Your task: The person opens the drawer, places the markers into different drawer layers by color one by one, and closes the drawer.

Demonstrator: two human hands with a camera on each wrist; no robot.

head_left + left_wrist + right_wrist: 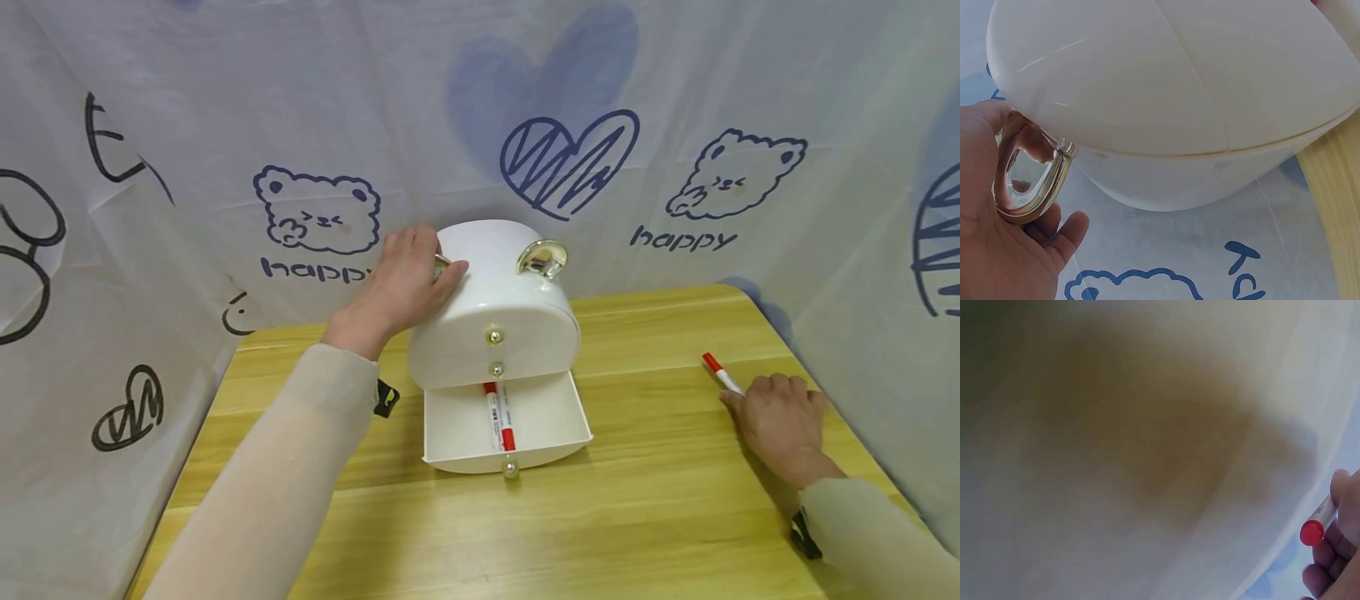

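Observation:
A white rounded box (495,333) with gold ear-shaped handles stands at the table's back middle. Its bottom drawer (457,421) is pulled out, and two red-and-white markers (494,417) lie side by side in it. My left hand (408,279) holds the box's left ear handle (1035,175), the thumb lying on the box top. The right ear handle (543,258) is untouched. At the table's right side my right hand (780,425) pinches another red-and-white marker (726,379) between thumb and fingers; its red end (1312,533) shows in the right wrist view.
The wood-grain table (637,508) runs back to a white printed curtain (427,108), close behind the box. More curtain hangs at both sides. Small pearl knobs (511,469) stick out from the box front and drawer. Much of the right wrist view is blurred.

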